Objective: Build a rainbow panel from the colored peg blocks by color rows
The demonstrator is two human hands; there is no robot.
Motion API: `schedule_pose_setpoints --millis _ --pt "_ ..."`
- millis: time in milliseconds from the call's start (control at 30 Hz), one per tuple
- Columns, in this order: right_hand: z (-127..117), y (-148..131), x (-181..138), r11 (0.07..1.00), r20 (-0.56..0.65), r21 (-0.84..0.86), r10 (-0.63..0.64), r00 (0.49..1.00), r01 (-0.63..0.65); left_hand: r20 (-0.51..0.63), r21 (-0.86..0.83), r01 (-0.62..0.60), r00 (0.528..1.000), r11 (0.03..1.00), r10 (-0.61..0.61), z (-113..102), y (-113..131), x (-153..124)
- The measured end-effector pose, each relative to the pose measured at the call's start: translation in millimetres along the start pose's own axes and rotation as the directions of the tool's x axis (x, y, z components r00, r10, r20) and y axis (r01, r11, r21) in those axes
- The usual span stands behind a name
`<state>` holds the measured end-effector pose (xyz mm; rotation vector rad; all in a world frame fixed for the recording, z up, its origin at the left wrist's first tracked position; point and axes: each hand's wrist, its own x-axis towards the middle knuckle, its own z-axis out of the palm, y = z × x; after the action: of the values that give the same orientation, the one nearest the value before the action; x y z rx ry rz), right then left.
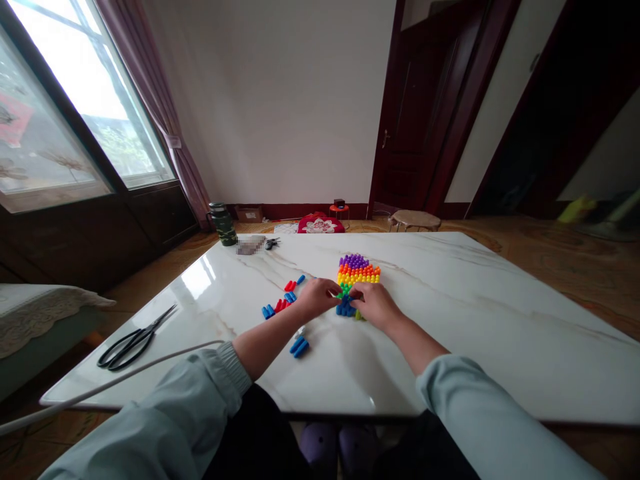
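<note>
On the white table a cluster of small bullet-shaped plastic building pieces (359, 272) stands in coloured rows: purple at the far end, then orange, yellow, green and blue. My left hand (318, 298) is at its left side, thumb and fingers pinched at the green pieces (345, 291). From the right, my right hand (374, 305) closes its fingers on the same green and blue part. My fingertips partly hide the pieces between them. Loose blue pieces (299, 347) and red pieces (291, 286) lie left of the cluster, some beside my left forearm.
Black long-bladed scissors (135, 343) lie at the table's left, near a pale cable (115, 385) crossing the edge. Small pliers (272, 244), a blurred-out item (250, 245) and a camouflage flask (223, 225) are at the far left. A stool (415, 219) stands beyond the table.
</note>
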<state>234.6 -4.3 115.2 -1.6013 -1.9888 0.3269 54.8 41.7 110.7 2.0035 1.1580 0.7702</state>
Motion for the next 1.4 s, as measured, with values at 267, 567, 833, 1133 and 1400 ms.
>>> schedule_pose_setpoints --millis 267,567,833,1133,1400 --pt "19 -15 -4 0.975 0.188 -0.218 -0.006 0.982 0.047 0.133 0.284 -0.041 0.991 0.958 0.003 9 -13 -10" --pt "22 -8 -3 0.948 0.21 -0.315 0.015 0.978 0.053 0.064 0.415 0.073 0.992 0.907 -0.109 26 -11 -11" --pt "24 -6 -3 0.937 0.204 -0.346 0.018 0.979 0.055 0.045 0.432 0.117 0.987 0.894 -0.151 27 -5 -12" --pt "23 -7 -3 0.944 0.214 -0.325 0.013 0.977 0.058 0.028 0.429 0.117 0.989 0.896 -0.143 30 -8 -13" --pt "22 -6 0 0.951 0.169 -0.305 0.005 0.986 0.048 -0.04 0.438 0.106 0.994 0.893 -0.098 10 -2 -13"
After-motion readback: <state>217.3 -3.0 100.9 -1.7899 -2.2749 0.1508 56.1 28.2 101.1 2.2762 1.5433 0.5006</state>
